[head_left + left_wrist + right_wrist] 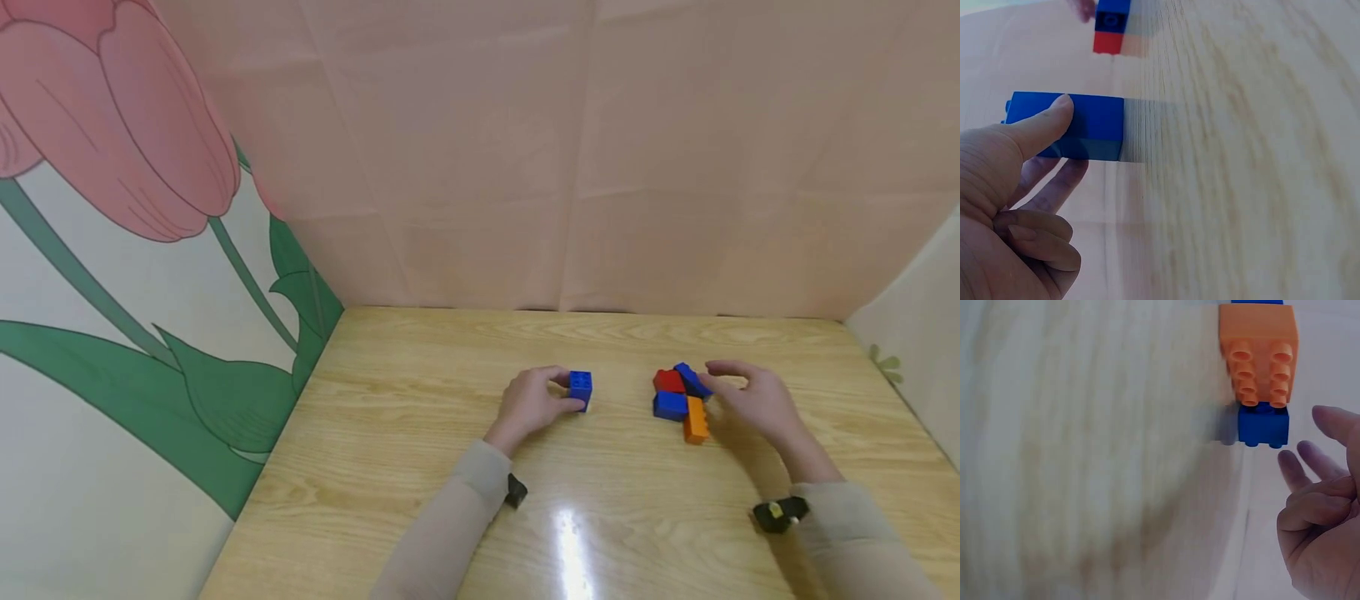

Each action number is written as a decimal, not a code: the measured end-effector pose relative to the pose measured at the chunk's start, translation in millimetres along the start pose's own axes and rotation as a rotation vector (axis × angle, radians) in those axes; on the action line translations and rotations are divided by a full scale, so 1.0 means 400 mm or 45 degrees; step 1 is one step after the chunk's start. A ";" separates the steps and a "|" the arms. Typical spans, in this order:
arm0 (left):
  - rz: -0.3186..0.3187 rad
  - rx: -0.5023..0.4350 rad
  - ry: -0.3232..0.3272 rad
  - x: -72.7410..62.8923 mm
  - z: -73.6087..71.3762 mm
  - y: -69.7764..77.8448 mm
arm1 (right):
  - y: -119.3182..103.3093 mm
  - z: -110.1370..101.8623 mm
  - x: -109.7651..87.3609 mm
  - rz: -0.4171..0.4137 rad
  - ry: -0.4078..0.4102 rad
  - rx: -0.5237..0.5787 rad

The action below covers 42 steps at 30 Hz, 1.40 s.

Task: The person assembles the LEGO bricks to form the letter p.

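Note:
My left hand (532,402) pinches a tall blue toy brick (581,390) between thumb and fingers. In the left wrist view this blue brick (1097,119) has its studs away from the table, its lower end at or just over the wood. To the right lies a small cluster: a red brick (668,381), a slanting blue brick (692,381), a second blue brick (670,406) and an orange brick (696,422). My right hand (757,402) is beside the slanting blue brick, thumb and fingers spread. In the right wrist view the fingers (1294,467) look apart from the bricks.
The bricks are on a light wooden table (390,433). A pinkish cloth (480,167) hangs along its back edge, and a tulip-printed sheet (150,292) borders the left. A white sheet (918,333) stands at the right. Dark devices sit at both wrists.

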<state>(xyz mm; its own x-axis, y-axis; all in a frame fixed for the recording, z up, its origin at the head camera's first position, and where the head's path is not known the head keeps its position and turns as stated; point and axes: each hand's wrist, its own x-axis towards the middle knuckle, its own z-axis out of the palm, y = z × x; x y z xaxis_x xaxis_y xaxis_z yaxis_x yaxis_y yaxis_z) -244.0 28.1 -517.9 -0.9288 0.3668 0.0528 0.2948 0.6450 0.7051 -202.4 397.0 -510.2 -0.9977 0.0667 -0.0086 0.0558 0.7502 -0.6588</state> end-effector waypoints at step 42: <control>-0.008 -0.013 -0.003 0.001 0.000 0.002 | 0.009 0.006 0.003 0.225 -0.197 -0.006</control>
<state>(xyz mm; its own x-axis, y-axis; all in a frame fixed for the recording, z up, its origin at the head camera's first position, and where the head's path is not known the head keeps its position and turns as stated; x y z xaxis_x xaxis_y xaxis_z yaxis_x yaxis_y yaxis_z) -244.3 28.6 -517.5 -0.9302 0.3642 0.0467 0.2864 0.6402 0.7128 -203.6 398.2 -514.4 -0.9664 0.0959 -0.2386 0.2297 0.7389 -0.6335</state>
